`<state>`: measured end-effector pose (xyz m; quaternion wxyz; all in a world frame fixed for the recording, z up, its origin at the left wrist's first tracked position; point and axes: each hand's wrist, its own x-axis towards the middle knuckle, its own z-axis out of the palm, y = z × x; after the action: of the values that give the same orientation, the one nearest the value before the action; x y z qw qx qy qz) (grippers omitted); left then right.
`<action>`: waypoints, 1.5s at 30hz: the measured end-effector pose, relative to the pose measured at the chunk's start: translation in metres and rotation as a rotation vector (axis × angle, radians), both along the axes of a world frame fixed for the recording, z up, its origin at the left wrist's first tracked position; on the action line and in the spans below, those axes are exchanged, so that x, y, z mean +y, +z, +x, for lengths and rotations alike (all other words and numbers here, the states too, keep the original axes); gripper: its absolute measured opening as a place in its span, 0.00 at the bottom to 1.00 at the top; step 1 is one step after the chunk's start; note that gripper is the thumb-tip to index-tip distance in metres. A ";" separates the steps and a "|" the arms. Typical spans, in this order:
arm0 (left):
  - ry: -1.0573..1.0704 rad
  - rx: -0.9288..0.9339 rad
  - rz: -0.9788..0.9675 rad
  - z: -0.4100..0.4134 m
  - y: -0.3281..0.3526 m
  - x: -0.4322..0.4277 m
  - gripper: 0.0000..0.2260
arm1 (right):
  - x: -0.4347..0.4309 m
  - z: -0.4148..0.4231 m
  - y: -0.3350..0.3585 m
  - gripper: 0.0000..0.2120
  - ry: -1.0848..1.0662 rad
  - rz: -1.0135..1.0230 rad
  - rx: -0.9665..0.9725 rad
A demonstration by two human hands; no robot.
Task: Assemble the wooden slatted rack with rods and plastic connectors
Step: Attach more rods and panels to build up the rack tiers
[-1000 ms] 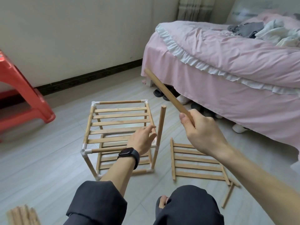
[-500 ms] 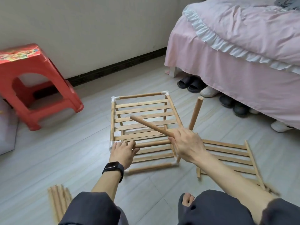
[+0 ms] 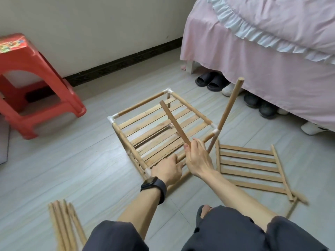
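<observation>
Dark-trousered knees (image 3: 116,236) at the near edge, over a pale floor (image 3: 72,169). Bundle of spare rods (image 3: 63,225) lies flat by the left knee, long axes running away from the person.

Left hand (image 3: 168,169), black watch (image 3: 154,185) on the wrist: fingers curled over the rack's near top rail, close to the near corner connector (image 3: 147,172). Right hand (image 3: 197,158) just beside it, nearly touching: thumb and fingers closed round the lower end of a loose rod (image 3: 174,122). That rod slants up and away to the left, free end above the slats, short of the far corner.

Rack (image 3: 159,127) stands on the floor turned corner-on to the person, a box of rods with white connectors at the top corners and slats across the top running left-near to right-far. From the right-hand corner an upright rod (image 3: 229,104) rises, leaning away to the right, tip bare.

Slatted panel (image 3: 250,163) lies flat just right of the rack, its near edge close to the rack's right leg; tight on that side. Left of the rack, open floor out to a red plastic stool (image 3: 32,78), well apart.

Beyond: shoes (image 3: 212,81) under the pink bed (image 3: 272,51), whose skirt hangs behind the upright rod's tip. Wall (image 3: 108,24) with dark skirting at the back.
</observation>
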<state>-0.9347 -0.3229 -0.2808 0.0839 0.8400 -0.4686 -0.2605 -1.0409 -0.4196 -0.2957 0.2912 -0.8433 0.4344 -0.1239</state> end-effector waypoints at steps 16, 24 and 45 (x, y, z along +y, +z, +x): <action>-0.190 -0.464 -0.004 0.073 0.008 0.036 0.49 | -0.070 0.019 -0.004 0.24 0.027 -0.160 0.174; -0.198 -0.571 0.098 0.016 0.014 0.018 0.45 | -0.056 0.019 0.032 0.18 -0.172 0.097 -0.210; -0.227 -0.410 -0.088 0.025 -0.013 0.002 0.31 | -0.047 -0.036 0.063 0.15 -0.512 0.920 -1.237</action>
<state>-0.9100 -0.3205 -0.2939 -0.0060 0.8127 -0.5782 -0.0715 -1.0767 -0.4667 -0.2324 0.7587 -0.2925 0.3817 -0.4395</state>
